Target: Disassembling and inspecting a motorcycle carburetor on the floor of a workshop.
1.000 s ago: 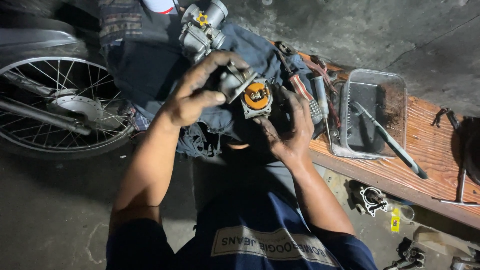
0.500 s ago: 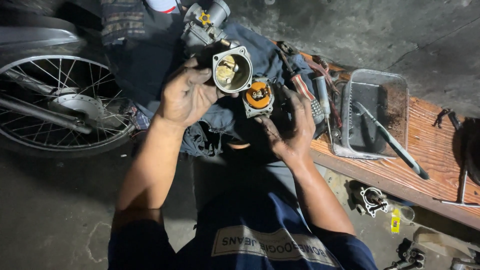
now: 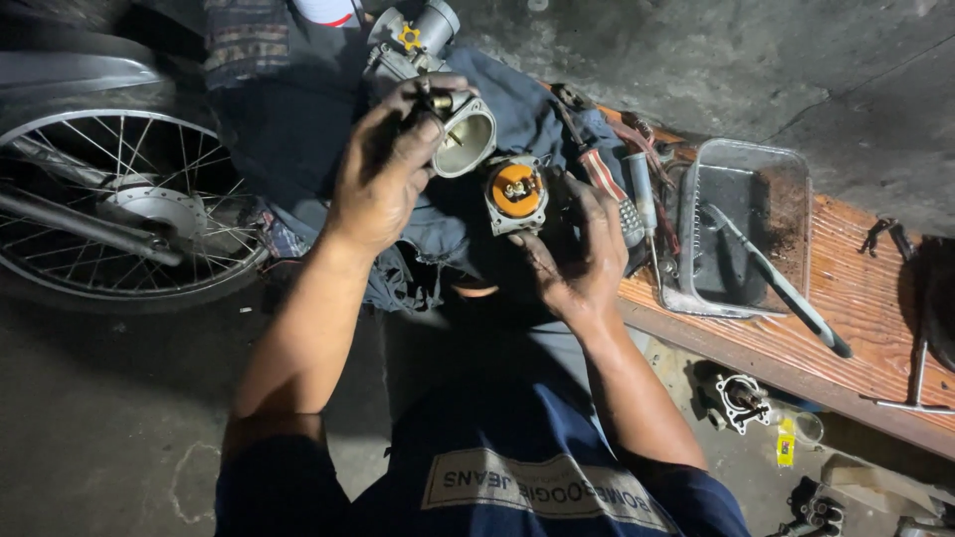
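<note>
Dim workshop floor: your left hand (image 3: 383, 169) grips the metal carburetor body (image 3: 463, 134), your right hand (image 3: 577, 254) the orange-capped part (image 3: 515, 191) just beside it—keep both steady and square.

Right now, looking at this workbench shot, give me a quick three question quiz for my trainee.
1. True or false: the left hand grips the metal carburetor body.
2. Which part does the right hand hold? A) a spoked wheel B) a small part with an orange round middle C) a clear tray
3. Fill in: the long tool lies across the clear plastic ____ on the wooden bench.

Key
1. True.
2. B, the orange-centred part.
3. Tray.
</note>
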